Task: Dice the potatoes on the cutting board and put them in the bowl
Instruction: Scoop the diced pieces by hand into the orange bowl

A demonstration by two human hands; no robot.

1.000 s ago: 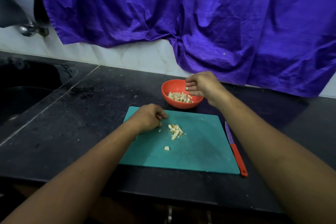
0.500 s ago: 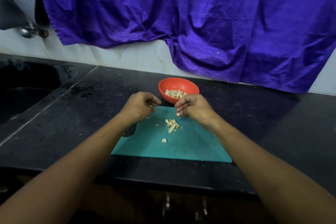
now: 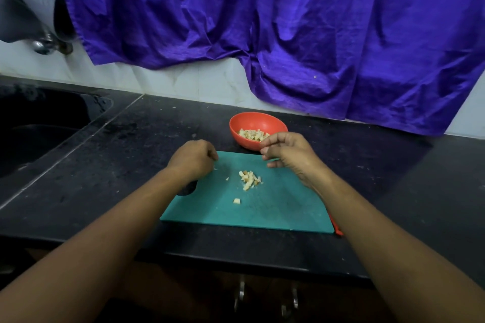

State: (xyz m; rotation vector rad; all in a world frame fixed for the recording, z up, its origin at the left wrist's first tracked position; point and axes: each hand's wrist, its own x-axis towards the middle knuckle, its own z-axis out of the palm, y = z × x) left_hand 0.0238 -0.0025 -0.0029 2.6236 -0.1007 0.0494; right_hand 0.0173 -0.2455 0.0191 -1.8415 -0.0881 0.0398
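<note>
nearby, left hand (image 3: 194, 160) grip together at cutting board (image 3: 278, 210) edge, right hand (image 3: 288, 155) grip unclear by bowl (image 3: 245, 123)

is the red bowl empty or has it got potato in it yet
Partly filled. The red bowl holds a low layer of potato cubes; its inner wall above them is bare.

Left hand (image 3: 193, 160): knuckles up, fingers curled under into a loose fist (anything inside is hidden).
Right hand (image 3: 288, 152): slightly farther forward, palm turned leftward, fingers bent, thumb near the fingertips.
Forearms: both bare, reaching forward and angling in toward each other.
</note>
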